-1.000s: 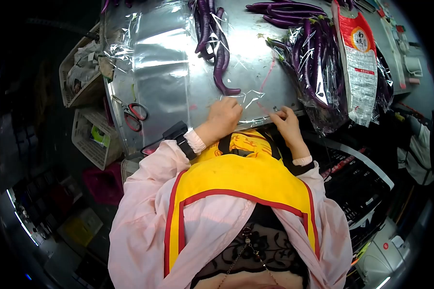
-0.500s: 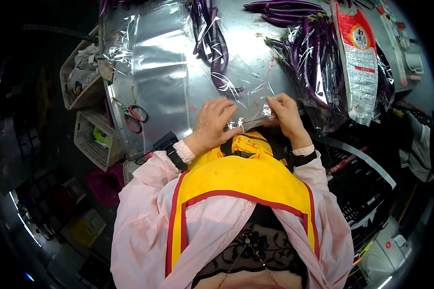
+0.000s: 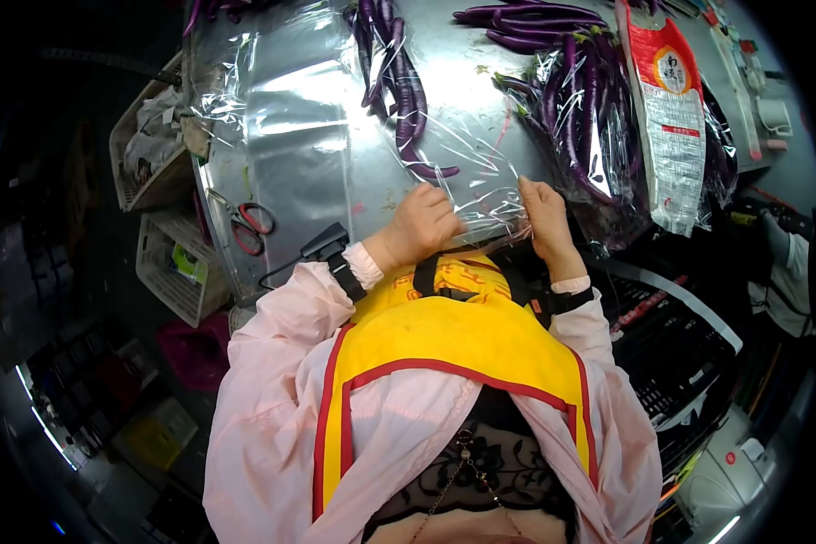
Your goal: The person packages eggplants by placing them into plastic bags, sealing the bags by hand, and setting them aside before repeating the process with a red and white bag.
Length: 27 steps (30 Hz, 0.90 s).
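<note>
A clear plastic bag (image 3: 490,210) stretches between my hands at the table's front edge. My left hand (image 3: 423,223) is closed on the bag's near left part, fingers curled in. My right hand (image 3: 544,216) pinches its right edge between thumb and fingers. Just beyond my left hand, several long purple eggplants (image 3: 406,100) lie under clear film, their tips pointing toward me. To the right lies a filled bag of eggplants (image 3: 576,118), beside a red and white printed bag (image 3: 675,118).
Loose eggplants (image 3: 526,23) lie at the back of the metal table (image 3: 290,172). Flat clear film covers its left part. Red-handled scissors (image 3: 252,227) rest near the left edge. Two crates, an upper one (image 3: 129,177) and a lower one (image 3: 168,290), stand left of the table.
My left hand has gone from spread fingers to closed on the bag and moved slightly right. My right hand keeps its pinch. The plastic between them is now lifted and pulled tighter.
</note>
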Available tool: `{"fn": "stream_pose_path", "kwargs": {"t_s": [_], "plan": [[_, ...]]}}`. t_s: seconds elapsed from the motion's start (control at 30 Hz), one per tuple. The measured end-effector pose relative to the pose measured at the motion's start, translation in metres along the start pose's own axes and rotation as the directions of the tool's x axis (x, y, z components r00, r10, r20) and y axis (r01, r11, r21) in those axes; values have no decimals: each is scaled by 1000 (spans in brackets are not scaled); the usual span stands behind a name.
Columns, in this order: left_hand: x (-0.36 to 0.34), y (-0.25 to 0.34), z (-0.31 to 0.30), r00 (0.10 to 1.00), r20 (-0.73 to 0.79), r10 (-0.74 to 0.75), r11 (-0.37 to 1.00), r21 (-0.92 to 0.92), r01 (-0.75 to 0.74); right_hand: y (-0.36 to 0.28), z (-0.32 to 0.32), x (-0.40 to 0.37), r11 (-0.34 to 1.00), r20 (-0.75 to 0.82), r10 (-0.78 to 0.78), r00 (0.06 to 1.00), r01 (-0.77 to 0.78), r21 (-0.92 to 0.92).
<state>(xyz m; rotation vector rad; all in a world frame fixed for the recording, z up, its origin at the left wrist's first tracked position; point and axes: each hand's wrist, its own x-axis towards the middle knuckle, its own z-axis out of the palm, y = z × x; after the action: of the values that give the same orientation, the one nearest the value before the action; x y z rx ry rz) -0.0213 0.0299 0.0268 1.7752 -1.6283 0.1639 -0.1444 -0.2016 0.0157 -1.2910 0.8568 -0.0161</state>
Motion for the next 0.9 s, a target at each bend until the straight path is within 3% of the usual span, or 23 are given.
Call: {"fn": "stream_pose_path", "kwargs": {"t_s": [0.03, 0.1, 0.17, 0.2, 0.27, 0.43, 0.6, 0.67, 0.7, 0.77, 0.8, 0.83, 0.9], "plan": [[4, -2, 0, 1000, -22, 22, 1000, -12, -23, 5, -2, 3, 985, -67, -118, 991, 109, -134], [12, -2, -5, 998, -43, 46, 999, -23, -47, 2, 0, -1, 959, -103, -185, 977, 157, -234], [16, -2, -10, 988, 111, 112, 994, -29, -109, 0, 1, -4, 921, -125, -254, 959, 200, -334], [19, 0, -13, 987, 112, 112, 994, -27, -110, 0, -1, -5, 879, -108, -287, 952, 217, -424], [24, 4, -17, 932, 259, 255, 966, -28, -256, -1, -2, -4, 828, -90, -319, 944, 231, -511], [16, 4, -7, 937, 319, 145, 986, 35, -164, -1, -5, -3, 662, -77, -430, 900, 256, -704], [11, 6, -1, 941, 323, 104, 988, 73, -134, -4, -4, -9, 617, -54, -414, 909, 236, -750], [12, 10, -2, 944, 326, -46, 999, 29, 39, -6, -2, -13, 578, -39, -422, 906, 236, -781], [20, 15, -10, 945, 324, -52, 998, 36, 42, -8, -1, -18, 505, -34, -453, 891, 225, -834], [38, 26, -28, 930, 219, -294, 945, -82, 318, -21, 6, -32, 426, -20, -488, 873, 218, -878], [40, 30, -32, 893, 238, -381, 899, -128, 418, -35, 14, -43, 264, 102, -712, 694, 400, -877], [40, 31, -30, 892, 234, -387, 898, -124, 422, -44, 21, -55, 61, 220, -864, 452, 528, -847], [36, 34, -17, 862, -11, -506, 848, -189, 495, -51, 39, -82, 263, 298, -780, 550, 721, -641]]}}
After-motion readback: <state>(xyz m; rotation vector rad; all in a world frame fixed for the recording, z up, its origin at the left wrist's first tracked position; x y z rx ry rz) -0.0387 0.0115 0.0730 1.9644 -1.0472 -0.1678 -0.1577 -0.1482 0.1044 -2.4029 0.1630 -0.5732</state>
